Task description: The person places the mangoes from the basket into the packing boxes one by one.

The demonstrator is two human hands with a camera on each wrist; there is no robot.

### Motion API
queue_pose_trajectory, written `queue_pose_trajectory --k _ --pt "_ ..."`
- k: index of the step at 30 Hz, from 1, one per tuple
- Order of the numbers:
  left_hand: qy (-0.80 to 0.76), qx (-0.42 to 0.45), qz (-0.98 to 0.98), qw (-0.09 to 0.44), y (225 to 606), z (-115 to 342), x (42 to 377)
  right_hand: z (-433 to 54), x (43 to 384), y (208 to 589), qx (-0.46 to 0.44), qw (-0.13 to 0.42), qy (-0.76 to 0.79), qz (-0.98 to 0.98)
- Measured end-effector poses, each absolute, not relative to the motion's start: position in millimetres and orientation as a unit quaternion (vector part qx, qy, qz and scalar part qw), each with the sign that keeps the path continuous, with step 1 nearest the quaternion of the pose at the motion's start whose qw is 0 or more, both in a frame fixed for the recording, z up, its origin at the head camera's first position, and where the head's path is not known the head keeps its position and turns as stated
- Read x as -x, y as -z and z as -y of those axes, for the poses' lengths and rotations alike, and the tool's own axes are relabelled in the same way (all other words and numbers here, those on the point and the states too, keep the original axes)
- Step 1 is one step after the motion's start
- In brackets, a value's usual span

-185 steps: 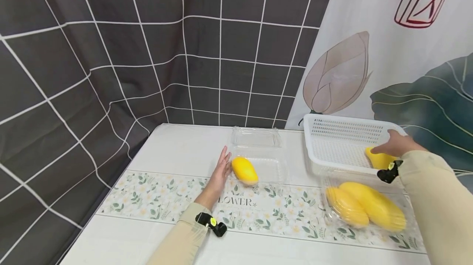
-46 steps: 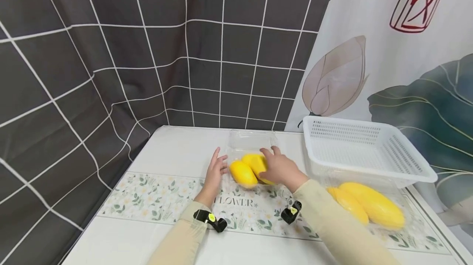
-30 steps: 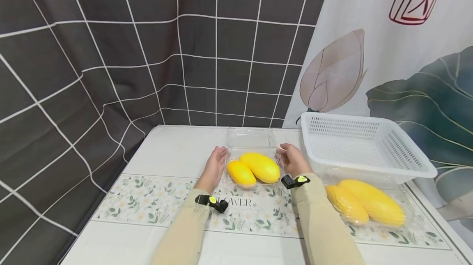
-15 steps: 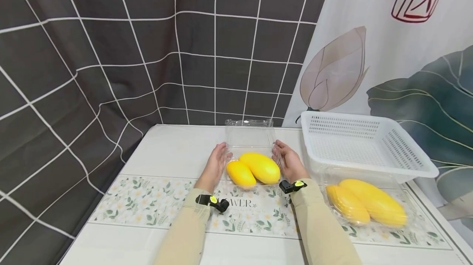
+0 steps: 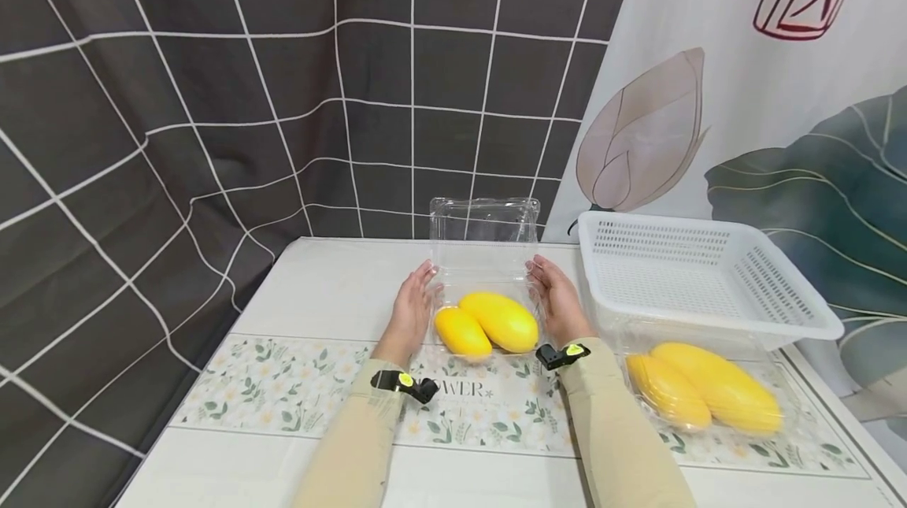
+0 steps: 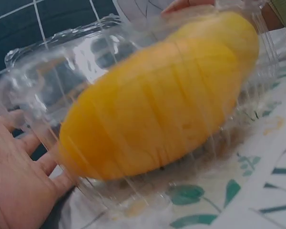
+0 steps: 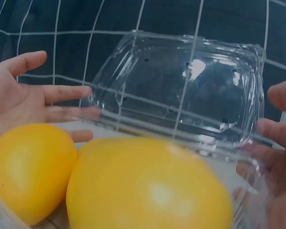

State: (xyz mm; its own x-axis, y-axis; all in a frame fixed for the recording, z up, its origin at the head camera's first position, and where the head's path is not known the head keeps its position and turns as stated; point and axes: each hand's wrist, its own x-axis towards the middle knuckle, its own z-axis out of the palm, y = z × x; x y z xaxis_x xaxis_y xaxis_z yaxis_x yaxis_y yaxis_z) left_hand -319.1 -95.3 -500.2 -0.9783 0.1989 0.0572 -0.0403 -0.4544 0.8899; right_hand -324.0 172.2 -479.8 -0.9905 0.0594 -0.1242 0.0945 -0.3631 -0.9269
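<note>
Two yellow mangoes (image 5: 499,322) lie side by side in the base of a clear hinged plastic clamshell box (image 5: 485,260). Its lid (image 7: 176,90) stands tilted up at the back. My left hand (image 5: 411,308) is at the box's left side; the right wrist view shows its straight fingers reaching the lid's left edge. On the opposite side, my right hand (image 5: 558,302) has its fingertips against the lid's right edge. In the left wrist view, a mango (image 6: 152,109) shows through the clear wall, beside the spread fingers of my left hand (image 6: 24,176).
A white perforated basket (image 5: 666,268) stands at the right rear of the table. In front of it, a closed clear box holds two more mangoes (image 5: 716,390). A grey gridded curtain (image 5: 283,98) hangs behind the table.
A mango went from the basket into the box with my right hand. That hand then moved to the box's right side, and the lid swung up from lying back between both hands.
</note>
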Motion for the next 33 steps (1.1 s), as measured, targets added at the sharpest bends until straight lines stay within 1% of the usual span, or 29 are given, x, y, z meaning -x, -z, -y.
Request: queue_pose_trajectory --k 4,8,15,21,24,29,33 --pt "-0.84 -0.101 -0.528 0.076 491 99 320 -175 320 470 -0.05 0.011 0.798 -0.601" --pt "-0.794 -0.095 -0.594 0.091 471 108 317 -176 314 458 -0.053 0.037 0.78 -0.623" --pt "-0.719 -0.054 -0.682 0.123 430 114 299 -176 296 438 -0.054 0.078 0.768 -0.634" --pt "-0.689 -0.02 -0.708 0.154 411 111 282 -179 280 427 -0.045 0.106 0.759 -0.641" --pt "-0.682 -0.005 -0.715 0.153 411 107 271 -180 272 429 -0.034 0.101 0.754 -0.648" --pt "-0.673 0.03 -0.728 0.126 425 99 255 -180 260 445 0.0 0.068 0.762 -0.644" --pt "-0.674 -0.005 -0.73 0.113 444 97 251 -181 254 456 0.029 0.036 0.772 -0.634"
